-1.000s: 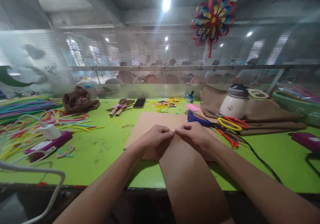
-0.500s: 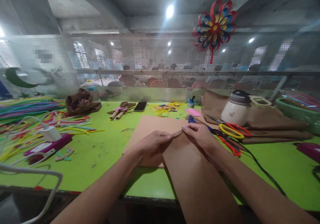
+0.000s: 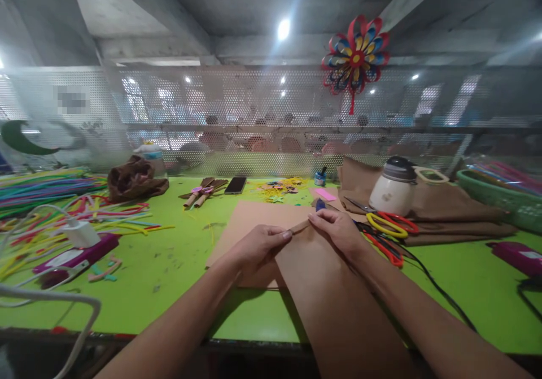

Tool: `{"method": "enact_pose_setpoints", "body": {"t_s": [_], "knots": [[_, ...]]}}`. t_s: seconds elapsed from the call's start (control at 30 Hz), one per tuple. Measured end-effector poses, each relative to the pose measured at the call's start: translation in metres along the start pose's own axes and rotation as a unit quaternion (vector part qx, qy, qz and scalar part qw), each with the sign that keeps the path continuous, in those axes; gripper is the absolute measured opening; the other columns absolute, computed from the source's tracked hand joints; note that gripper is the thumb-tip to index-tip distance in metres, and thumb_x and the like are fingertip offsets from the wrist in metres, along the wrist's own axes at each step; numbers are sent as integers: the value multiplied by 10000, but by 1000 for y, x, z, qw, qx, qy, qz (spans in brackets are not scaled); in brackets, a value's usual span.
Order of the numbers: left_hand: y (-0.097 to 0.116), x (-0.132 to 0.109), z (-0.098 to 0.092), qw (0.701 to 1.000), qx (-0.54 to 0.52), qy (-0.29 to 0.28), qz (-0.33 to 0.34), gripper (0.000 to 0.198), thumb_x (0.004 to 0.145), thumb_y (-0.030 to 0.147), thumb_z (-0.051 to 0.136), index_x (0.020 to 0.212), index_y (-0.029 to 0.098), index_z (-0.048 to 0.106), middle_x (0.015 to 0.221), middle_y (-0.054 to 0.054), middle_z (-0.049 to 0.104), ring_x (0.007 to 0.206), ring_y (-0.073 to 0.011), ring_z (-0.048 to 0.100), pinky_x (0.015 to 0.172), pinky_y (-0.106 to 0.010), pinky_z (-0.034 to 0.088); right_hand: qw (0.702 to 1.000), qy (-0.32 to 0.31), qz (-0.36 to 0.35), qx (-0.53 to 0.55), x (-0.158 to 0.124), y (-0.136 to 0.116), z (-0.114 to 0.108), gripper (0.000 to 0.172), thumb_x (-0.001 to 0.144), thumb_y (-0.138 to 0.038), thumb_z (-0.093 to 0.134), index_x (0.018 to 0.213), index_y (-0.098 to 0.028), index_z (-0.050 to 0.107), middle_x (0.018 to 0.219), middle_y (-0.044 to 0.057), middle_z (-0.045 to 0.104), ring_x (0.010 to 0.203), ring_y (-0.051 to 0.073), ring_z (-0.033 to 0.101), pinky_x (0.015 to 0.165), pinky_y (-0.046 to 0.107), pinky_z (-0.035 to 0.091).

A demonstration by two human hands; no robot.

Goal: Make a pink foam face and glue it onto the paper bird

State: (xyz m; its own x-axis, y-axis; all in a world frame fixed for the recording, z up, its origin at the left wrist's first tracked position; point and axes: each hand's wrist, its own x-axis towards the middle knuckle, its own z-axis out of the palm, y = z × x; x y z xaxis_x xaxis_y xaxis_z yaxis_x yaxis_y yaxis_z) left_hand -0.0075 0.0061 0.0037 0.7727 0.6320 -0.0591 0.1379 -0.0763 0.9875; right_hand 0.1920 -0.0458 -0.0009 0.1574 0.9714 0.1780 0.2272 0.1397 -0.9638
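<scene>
A long strip of brown paper (image 3: 334, 288) runs from my fingers down over the table's front edge. Its far end is folded or rolled into a narrow edge. My left hand (image 3: 265, 249) pinches the left end of that edge between thumb and fingers. At the other end, my right hand (image 3: 334, 226) pinches it the same way. Beneath both hands lies a flat brown sheet (image 3: 249, 215) on the green table (image 3: 169, 277). A blue-tipped tool (image 3: 320, 204) shows just behind my right hand, partly hidden.
Scissors with yellow and red handles (image 3: 387, 226) lie to the right, by a cream jug (image 3: 393, 187) and folded brown paper (image 3: 457, 209). At left are a purple power strip (image 3: 80, 257), a white cable and coloured strips (image 3: 127, 223). A phone (image 3: 235, 185) lies farther back.
The view has shifted slightly, so the scene sits a little lower and further left. Both hands keep their pinch on the paper's edge, with hardly any movement.
</scene>
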Motion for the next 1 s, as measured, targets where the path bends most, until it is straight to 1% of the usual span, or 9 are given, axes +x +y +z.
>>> {"method": "enact_pose_setpoints", "body": {"t_s": [0.13, 0.23, 0.4, 0.5, 0.67, 0.8, 0.9, 1.0], "knots": [[-4, 4, -3, 999, -31, -21, -7, 254, 892, 358, 503, 963, 125, 577, 888, -36, 603, 736, -140, 590, 667, -318, 503, 1000, 17, -18, -13, 6, 2, -8, 267, 863, -340, 527, 1024, -134, 583, 984, 36, 621, 820, 166, 615, 700, 343, 519], [-5, 5, -4, 998, -48, -27, -2, 262, 895, 361, 497, 988, 128, 571, 891, -37, 601, 727, -138, 588, 659, -315, 503, 999, 27, -29, -20, 8, 3, -12, 265, 862, -335, 529, 1031, -136, 581, 994, 40, 620, 827, 166, 614, 706, 347, 519], [1, 2, -4, 998, -48, -34, 24, 243, 891, 343, 508, 974, 125, 577, 895, -37, 604, 750, -144, 591, 688, -329, 501, 998, 39, -48, -26, 8, 2, -13, 280, 864, -346, 522, 1041, -137, 579, 1011, 43, 617, 845, 174, 612, 718, 356, 516], [5, 0, -5, 998, -36, -27, 38, 242, 892, 346, 505, 956, 125, 579, 887, -36, 604, 759, -147, 591, 699, -335, 498, 997, 34, -60, -32, 7, 2, -14, 284, 867, -347, 517, 1053, -140, 573, 1023, 48, 615, 851, 173, 611, 723, 360, 515], [7, 0, -6, 999, 13, -7, 48, 237, 890, 343, 508, 949, 125, 580, 896, -38, 605, 768, -149, 592, 696, -334, 501, 994, 8, -88, -68, 8, 2, -20, 281, 870, -350, 513, 1040, -137, 577, 1001, 43, 619, 833, 168, 614, 712, 352, 516], [8, -1, -3, 996, 68, 1, 59, 245, 895, 346, 501, 968, 126, 577, 897, -38, 607, 753, -146, 596, 690, -333, 506, 984, -30, -120, -129, 7, -4, -26, 254, 869, -343, 518, 992, -133, 591, 948, 36, 630, 798, 151, 616, 700, 341, 515], [9, -1, 2, 991, 118, 4, 67, 245, 897, 347, 498, 954, 124, 581, 882, -35, 610, 747, -144, 597, 691, -333, 506, 968, -60, -144, -194, 2, -11, -23, 222, 860, -340, 532, 898, -139, 617, 884, 19, 641, 761, 138, 611, 690, 323, 509], [10, 0, 6, 983, 172, 12, 70, 237, 893, 341, 505, 944, 124, 584, 879, -32, 609, 741, -143, 595, 683, -328, 505, 952, -90, -166, -242, -4, -15, -14, 203, 860, -336, 532, 847, -159, 630, 862, 17, 653, 765, 130, 607, 721, 325, 502]]}}
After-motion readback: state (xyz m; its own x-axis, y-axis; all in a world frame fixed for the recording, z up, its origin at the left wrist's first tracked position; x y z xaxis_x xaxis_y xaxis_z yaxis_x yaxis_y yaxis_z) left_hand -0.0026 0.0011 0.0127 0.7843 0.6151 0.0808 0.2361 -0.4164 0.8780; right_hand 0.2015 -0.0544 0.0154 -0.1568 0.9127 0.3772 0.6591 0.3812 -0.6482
